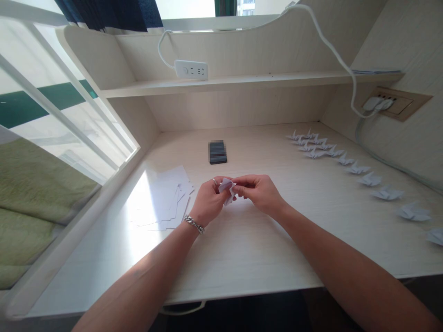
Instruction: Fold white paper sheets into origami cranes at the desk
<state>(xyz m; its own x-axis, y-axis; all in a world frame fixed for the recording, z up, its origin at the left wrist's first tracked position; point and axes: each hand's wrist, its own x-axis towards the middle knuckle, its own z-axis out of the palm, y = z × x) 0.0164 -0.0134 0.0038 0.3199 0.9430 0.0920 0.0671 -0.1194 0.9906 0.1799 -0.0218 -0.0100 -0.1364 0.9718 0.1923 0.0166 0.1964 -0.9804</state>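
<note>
- Paper (227,185), small, white and partly folded, is held up between both hands over the middle of the counter (263,263).
- The left hand (208,200) has its fingers curled in, thumb pressed on the paper; a ring (214,181) and a chain bracelet (194,224) are on that side.
- The right hand (265,193) pinches the paper's right side, thumb and forefinger nearly together.
- Just left of the left hand, loose white sheets (161,191) overlap, partly in a bright strip of sunlight.
- On the far side lies a dark, flat object (218,156), its surface blurred.
- To the right, white paper cranes (386,193) run from a far cluster to a single file at the near right.
- Farther back, a shelf (249,83) carries a white power strip (191,69); at far right, a white cable (320,34) droops to a wall socket (403,103).
</note>
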